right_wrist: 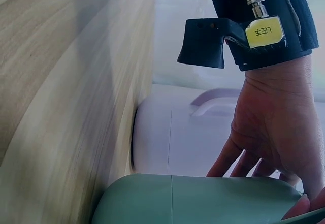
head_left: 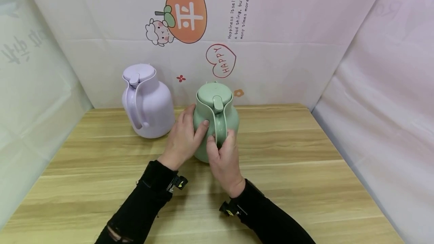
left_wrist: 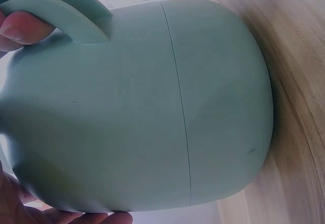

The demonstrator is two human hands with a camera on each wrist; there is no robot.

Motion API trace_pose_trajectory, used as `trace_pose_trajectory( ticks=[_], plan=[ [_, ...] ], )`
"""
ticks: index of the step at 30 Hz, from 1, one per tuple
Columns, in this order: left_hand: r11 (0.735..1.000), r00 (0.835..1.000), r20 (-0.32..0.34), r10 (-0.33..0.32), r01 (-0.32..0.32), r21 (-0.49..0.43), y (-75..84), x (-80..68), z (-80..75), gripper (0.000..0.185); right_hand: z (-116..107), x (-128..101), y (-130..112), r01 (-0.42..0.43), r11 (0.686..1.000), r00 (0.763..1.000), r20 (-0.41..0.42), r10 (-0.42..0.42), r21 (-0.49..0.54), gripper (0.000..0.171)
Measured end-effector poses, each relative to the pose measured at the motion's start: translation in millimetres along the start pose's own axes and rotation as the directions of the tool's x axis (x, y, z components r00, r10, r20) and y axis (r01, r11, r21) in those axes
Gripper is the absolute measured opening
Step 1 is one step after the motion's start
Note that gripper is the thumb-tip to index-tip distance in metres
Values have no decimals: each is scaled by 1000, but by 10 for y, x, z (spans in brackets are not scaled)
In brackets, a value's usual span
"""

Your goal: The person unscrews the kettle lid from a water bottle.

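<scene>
From the head camera, a pale green plastic jug with a domed lid and a loop handle (head_left: 216, 123) stands upright on the light wood-grain desk (head_left: 288, 168), near its middle. The left hand (head_left: 183, 138) lies flat against the jug's left flank, fingers nearly straight, thumb across the front, pressing rather than clutching. The right hand (head_left: 225, 157) has its grip closed round the lower part of the handle, fingers curled through the loop. A lilac plastic jug of the same shape (head_left: 146, 101) stands to the left and farther back, just beside the green one but apart from it. A white backdrop with a cartoon orange sticker (head_left: 185, 13) rises behind.

In the left wrist view the green jug (left_wrist: 152, 107) fills the frame, its vertical seam plain, its base seated on the desk (left_wrist: 299, 82). A fingertip (left_wrist: 20, 28) shows tucked under the handle arch, probably of the right hand, though the edge of the frame makes that uncertain.

The right wrist view shows the left hand (right_wrist: 274, 132) spread on the green jug (right_wrist: 203, 198), with the lilac jug (right_wrist: 172, 137) beyond.

To handle this well, I judge the handle hand should carry the weight while the flat palm only steadies, keeping the jug vertical so the lid stays seated and the lilac jug is not knocked
</scene>
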State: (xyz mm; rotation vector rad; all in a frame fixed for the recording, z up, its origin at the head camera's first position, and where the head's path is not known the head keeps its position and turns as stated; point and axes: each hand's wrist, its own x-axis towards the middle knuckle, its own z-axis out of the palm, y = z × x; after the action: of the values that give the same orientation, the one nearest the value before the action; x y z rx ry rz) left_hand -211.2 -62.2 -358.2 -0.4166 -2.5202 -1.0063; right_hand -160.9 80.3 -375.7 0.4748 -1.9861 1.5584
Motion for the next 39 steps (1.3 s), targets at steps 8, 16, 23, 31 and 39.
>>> trace_pose_trajectory(
  ticks=[8, 16, 23, 31, 39],
  plan=[
    [1000, 1000, -8, 22, -22, 11, -10, -36, -31, 77, 25, -29, -17, -4, 1000, 1000, 0, 4, 12, 22],
    [1000, 1000, -5, 28, -28, 11, -2, -80, -61, 77, 30, -65, -48, 3, 1000, 1000, -11, -3, 3, 19],
    [999, 999, -4, 34, -34, 9, 11, -119, -78, 75, 27, -105, -89, -3, 999, 1000, -26, 2, -33, 16],
    [999, 999, 12, 35, -35, 21, 31, -144, -106, 76, 12, -136, -96, 6, 998, 999, -34, -8, -61, 18],
    [998, 997, 57, 58, -59, 16, 23, -105, -181, 74, -12, -128, -88, 47, 997, 999, -20, -48, -59, 28]
  ],
)
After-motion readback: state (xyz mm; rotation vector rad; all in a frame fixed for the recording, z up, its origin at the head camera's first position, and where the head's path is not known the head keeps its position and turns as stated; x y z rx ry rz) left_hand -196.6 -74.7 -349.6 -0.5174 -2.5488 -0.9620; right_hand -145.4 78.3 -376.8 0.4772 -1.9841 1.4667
